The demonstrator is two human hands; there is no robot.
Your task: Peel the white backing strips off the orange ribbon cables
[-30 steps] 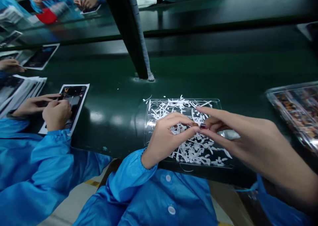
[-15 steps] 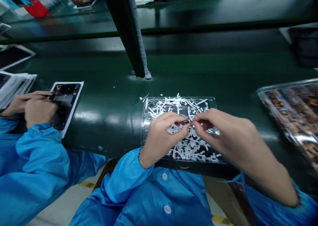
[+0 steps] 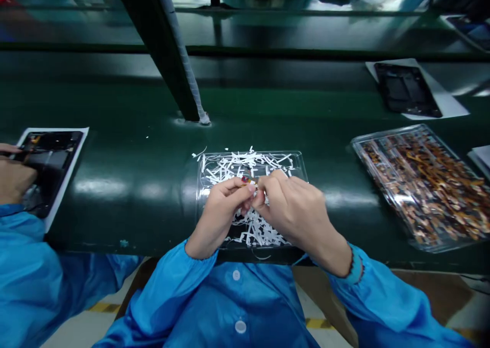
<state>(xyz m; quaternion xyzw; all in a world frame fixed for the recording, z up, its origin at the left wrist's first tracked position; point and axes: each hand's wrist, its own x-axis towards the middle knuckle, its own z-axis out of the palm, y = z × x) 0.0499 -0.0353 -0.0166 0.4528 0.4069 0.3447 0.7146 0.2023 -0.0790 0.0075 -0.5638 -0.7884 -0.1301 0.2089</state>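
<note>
My left hand (image 3: 222, 205) pinches a small orange-brown flex cable (image 3: 245, 179) with a dark reddish end. Against it, my right hand (image 3: 296, 207) is closed, thumb and forefinger pressed together at the part's right end; whether it also grips a strip of backing is hidden by the fingers. Both hands are over a clear plastic tray (image 3: 198, 195) strewn with short white paper-like strips (image 3: 264, 230). Some strips stick out past its far left corner.
To my right, a clear tray (image 3: 421, 129) holds many orange-brown flex cables (image 3: 440, 190). Behind it, a black device housing (image 3: 408, 89) lies on white paper. A slanted post (image 3: 164, 57) meets the bench. At left, a co-worker's hand (image 3: 15, 179) touches a dark device panel (image 3: 53, 156).
My view has swung right, bringing the tray of flex cables fully into sight. My right hand has turned, its knuckles now higher, and the fingers of both hands remain together at the small part.
</note>
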